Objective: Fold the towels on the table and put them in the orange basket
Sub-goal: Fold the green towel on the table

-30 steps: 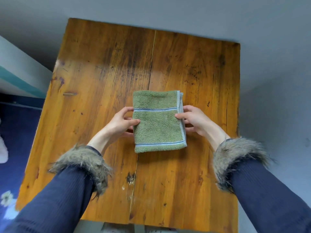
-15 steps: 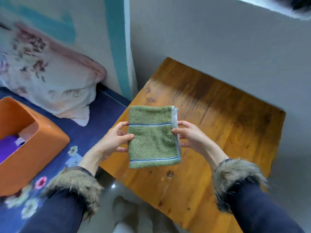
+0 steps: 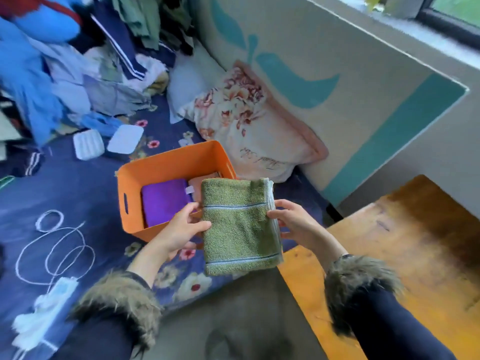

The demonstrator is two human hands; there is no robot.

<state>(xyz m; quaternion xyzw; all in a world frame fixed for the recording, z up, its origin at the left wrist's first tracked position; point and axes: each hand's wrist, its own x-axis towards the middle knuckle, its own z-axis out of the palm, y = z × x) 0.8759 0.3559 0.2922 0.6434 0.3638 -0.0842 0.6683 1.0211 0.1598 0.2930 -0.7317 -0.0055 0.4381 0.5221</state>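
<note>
Towel (image 3: 240,227) has swung off the table (image 3: 405,258) to mid-frame, just over the basket (image 3: 166,165) | left grip (image 3: 179,231), right grip (image 3: 293,222) pinch opposite edges, keeping the fold flat | drop comes next, I'd say.

I hold the folded green towel (image 3: 240,227) in the air between my hands, my left hand (image 3: 179,231) pinching its left edge and my right hand (image 3: 294,224) its right edge. Its far end overlaps the near corner of the orange basket (image 3: 166,165), which sits on the blue flowered bedspread (image 3: 78,193) with a purple towel (image 3: 165,201) inside. The wooden table (image 3: 402,255) is to my right
</note>
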